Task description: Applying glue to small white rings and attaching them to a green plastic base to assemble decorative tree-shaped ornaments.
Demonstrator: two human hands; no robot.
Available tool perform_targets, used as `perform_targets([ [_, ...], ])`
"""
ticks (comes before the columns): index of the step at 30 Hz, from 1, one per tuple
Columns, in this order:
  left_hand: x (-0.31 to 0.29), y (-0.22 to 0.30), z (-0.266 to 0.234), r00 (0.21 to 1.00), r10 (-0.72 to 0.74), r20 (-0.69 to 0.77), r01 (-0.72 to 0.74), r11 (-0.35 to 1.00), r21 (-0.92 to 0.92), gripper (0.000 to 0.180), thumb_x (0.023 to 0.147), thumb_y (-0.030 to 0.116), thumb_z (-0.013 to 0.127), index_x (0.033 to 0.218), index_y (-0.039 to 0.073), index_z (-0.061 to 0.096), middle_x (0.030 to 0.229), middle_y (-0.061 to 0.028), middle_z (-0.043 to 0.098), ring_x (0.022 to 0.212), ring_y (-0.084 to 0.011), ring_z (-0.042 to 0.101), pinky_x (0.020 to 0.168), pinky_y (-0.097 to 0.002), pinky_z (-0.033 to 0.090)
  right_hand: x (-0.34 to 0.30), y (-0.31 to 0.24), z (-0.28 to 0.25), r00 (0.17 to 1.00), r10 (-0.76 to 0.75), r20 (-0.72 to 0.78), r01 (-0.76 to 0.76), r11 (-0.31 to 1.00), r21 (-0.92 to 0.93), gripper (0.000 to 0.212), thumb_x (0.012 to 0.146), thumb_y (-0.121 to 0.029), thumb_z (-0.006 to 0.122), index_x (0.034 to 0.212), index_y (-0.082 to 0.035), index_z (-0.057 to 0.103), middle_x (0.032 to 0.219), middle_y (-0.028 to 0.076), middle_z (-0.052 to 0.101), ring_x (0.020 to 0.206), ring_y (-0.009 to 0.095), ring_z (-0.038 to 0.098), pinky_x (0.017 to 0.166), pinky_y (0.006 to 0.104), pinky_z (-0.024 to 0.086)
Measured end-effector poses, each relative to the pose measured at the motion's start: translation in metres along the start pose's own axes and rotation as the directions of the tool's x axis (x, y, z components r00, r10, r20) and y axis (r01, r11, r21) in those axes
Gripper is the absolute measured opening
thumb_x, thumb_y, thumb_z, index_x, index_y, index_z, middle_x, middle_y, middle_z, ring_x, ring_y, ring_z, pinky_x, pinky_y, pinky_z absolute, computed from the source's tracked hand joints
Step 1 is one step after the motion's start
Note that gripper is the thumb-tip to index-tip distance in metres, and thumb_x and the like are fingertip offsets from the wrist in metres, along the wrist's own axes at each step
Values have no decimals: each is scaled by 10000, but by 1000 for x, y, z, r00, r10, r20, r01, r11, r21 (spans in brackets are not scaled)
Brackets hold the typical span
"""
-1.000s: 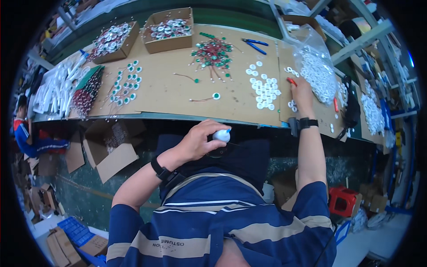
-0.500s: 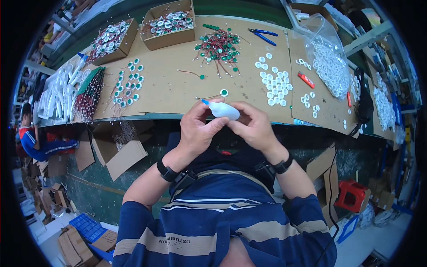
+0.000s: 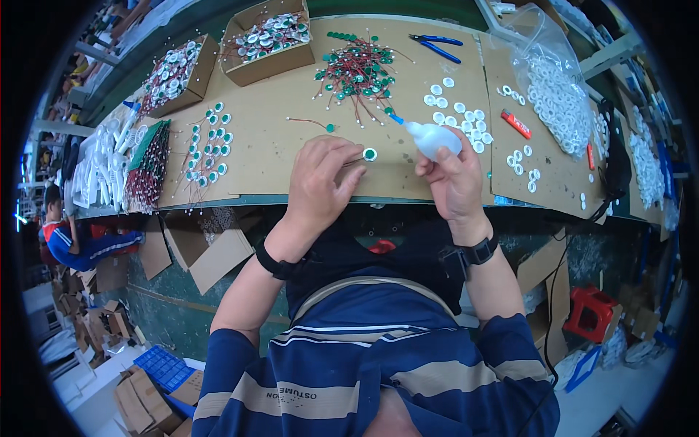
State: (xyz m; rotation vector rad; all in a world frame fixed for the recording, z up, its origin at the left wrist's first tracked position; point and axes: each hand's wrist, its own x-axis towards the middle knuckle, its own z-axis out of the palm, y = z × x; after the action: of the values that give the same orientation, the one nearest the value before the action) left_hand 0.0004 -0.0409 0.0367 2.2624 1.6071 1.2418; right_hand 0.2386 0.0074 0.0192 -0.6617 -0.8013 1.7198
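Note:
My right hand [image 3: 454, 178] grips a small white squeeze bottle [image 3: 432, 137] with a blue nozzle that points up and to the left. My left hand [image 3: 320, 182] rests on the cardboard-covered bench [image 3: 277, 138] and pinches a thin wire that ends in a small green-and-white round part [image 3: 370, 154] lying on the board. The bottle's tip is a short way up and right of that part, not touching it.
A heap of green wired parts [image 3: 357, 73] and loose white rings [image 3: 459, 120] lie beyond my hands. Finished pieces [image 3: 207, 149] sit in rows at left. Two cardboard boxes [image 3: 269, 40] and blue pliers [image 3: 437, 45] stand at the back, a bag of rings [image 3: 557, 95] at right. Another person [image 3: 69, 233] sits far left.
The bottle passed from my left hand to my right. My hands drew apart from near my chest and moved onto the bench, where my left hand took hold of a wired green part.

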Motion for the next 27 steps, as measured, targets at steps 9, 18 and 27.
perform_targets([
  [9, 10, -12, 38, 992, 64, 111, -69, 997, 44, 257, 795, 54, 813, 1040, 59, 735, 985, -76, 703, 976, -290, 682, 852, -415, 530, 21, 6, -31, 998, 53, -18, -51, 992, 114, 436, 956, -136, 739, 1314, 20, 544, 1068, 133, 673, 833, 183, 668, 711, 325, 576],
  [18, 23, -19, 44, 970, 115, 216, -146, 980, 134, 230, 804, 35, 802, 1024, 58, 739, 930, -69, 693, 899, -268, 678, 769, -393, 536, 30, 5, -37, 996, 77, -39, -73, 992, 105, 436, 963, -185, 717, 1329, -12, 556, 1066, 134, 676, 790, 184, 620, 660, 296, 523],
  [27, 16, -22, 46, 983, 59, 172, -84, 987, 137, 200, 788, 1, 820, 969, 46, 748, 904, -79, 697, 838, -270, 664, 730, -376, 544, 36, -3, -43, 992, 59, -110, -72, 990, -119, 356, 1000, -187, 674, 1271, 27, 585, 926, 115, 676, 688, 121, 606, 576, 237, 493],
])
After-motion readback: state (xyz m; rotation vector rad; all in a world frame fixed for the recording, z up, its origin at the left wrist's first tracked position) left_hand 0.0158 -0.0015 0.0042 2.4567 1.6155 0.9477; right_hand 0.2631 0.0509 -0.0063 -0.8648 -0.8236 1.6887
